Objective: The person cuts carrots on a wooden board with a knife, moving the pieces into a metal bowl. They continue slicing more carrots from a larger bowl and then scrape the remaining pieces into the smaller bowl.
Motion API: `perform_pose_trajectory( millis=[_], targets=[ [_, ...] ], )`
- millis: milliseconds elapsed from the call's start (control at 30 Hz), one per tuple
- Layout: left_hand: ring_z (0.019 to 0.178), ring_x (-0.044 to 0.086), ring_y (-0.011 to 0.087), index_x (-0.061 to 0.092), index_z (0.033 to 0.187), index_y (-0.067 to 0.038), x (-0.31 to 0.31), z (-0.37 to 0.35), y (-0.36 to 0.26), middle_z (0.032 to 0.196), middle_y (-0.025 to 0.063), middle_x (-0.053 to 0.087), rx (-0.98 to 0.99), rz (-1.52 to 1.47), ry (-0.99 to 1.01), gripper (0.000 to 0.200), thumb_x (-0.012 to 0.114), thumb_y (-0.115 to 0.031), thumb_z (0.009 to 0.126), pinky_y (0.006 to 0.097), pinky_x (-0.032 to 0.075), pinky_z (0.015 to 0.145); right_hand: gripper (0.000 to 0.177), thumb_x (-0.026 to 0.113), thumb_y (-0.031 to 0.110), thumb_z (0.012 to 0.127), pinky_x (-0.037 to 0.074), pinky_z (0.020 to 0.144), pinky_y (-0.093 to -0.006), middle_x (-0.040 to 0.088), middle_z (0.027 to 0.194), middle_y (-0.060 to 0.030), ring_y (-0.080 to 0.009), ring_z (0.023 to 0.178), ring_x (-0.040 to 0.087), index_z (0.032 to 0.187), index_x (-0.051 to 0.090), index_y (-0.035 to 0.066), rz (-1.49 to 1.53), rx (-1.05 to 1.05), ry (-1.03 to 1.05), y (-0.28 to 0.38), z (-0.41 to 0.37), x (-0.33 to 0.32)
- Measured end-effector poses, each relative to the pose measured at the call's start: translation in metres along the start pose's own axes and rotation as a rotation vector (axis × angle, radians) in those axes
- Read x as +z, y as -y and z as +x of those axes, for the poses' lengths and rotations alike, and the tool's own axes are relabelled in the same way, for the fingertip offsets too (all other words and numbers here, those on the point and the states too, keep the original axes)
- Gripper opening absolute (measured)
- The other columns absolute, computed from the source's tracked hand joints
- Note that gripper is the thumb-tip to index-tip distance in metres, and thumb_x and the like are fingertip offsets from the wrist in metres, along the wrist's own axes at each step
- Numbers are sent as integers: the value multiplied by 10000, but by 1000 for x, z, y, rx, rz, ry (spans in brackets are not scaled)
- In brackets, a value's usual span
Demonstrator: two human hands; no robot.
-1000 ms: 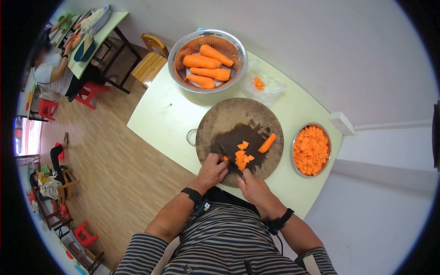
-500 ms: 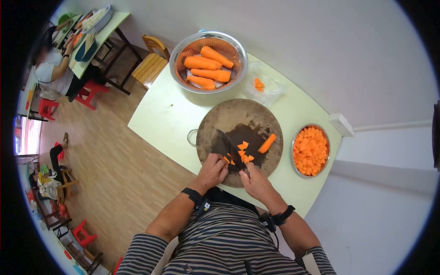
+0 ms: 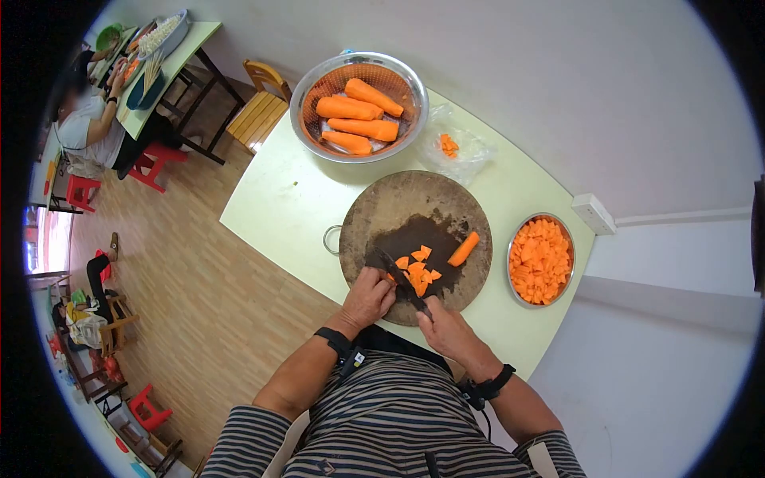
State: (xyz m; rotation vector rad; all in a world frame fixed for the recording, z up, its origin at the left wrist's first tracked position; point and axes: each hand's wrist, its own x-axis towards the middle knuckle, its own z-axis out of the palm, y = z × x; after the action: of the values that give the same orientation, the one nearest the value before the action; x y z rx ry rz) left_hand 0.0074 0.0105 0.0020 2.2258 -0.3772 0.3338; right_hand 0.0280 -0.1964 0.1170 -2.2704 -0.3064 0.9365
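Observation:
My right hand [image 3: 446, 327] grips the handle of a dark-bladed kitchen knife [image 3: 401, 279] over the round wooden chopping board [image 3: 374, 199]. Its blade slants up and left, close beside the fingers of my left hand [image 3: 368, 296]. Those fingers are curled down on a piece of carrot [image 3: 390, 278], mostly hidden under them. Cut carrot chunks [image 3: 418, 275] lie just right of the blade. Farther right on the board rests a longer carrot piece [image 3: 463, 248].
A steel colander [image 3: 301, 127] with several peeled carrots stands beyond the board, beside a plastic bag [image 3: 478, 151] with carrot bits. A steel bowl [image 3: 511, 280] of carrot chunks stands at right. A wooden chair [image 3: 259, 115] is behind the table. People sit at far left.
The knife blade has shifted from a tilted, raised position to a steeper one near my left fingers. More carrot chunks now lie to its right.

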Motion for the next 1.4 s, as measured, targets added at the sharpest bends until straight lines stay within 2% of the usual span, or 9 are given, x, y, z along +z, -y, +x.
perform_pose_trajectory(
  millis=[333,600,667,900,1167,1400],
  targets=[
    [863,534,362,601,995,-13,1,-3,1,955,166,556,-22,-9,34,266,736,-2,766,425,467,764,279,485,248,1030,495,708,-597,660,855,-322,-517,820,647,1083,471,-25,-128,2,54,15,30,9],
    [912,544,371,589,980,-19,-4,-3,-8,986,172,567,-44,-41,-36,273,738,4,752,438,463,797,279,492,258,1027,498,723,-594,663,852,-306,-515,822,649,1069,468,-17,-56,-21,6,-1,37,19],
    [922,543,355,606,949,-25,-7,-9,-10,974,161,580,-97,56,-82,226,726,-38,759,448,445,812,280,494,259,1026,498,725,-593,663,853,-302,-514,824,649,1068,469,-17,-51,-24,8,-2,38,19],
    [925,545,347,613,958,-53,-3,-9,-11,959,119,596,-84,50,-52,253,754,-30,750,449,431,829,283,511,261,1019,496,730,-587,659,866,-305,-512,842,647,1072,467,-14,-32,-22,2,-2,38,19],
    [907,547,307,646,941,-77,1,-8,-8,944,84,602,-60,156,-53,284,782,-61,693,429,416,792,286,517,256,1016,486,744,-588,657,892,-307,-519,852,636,1077,474,-20,-9,-41,9,1,34,14],
    [905,545,294,651,920,-88,1,-10,-5,942,71,601,-53,136,-41,274,794,-74,687,433,409,790,275,535,231,1006,460,687,-596,645,837,-298,-520,804,624,1082,474,-26,-29,-90,-43,5,7,0]
  ],
)
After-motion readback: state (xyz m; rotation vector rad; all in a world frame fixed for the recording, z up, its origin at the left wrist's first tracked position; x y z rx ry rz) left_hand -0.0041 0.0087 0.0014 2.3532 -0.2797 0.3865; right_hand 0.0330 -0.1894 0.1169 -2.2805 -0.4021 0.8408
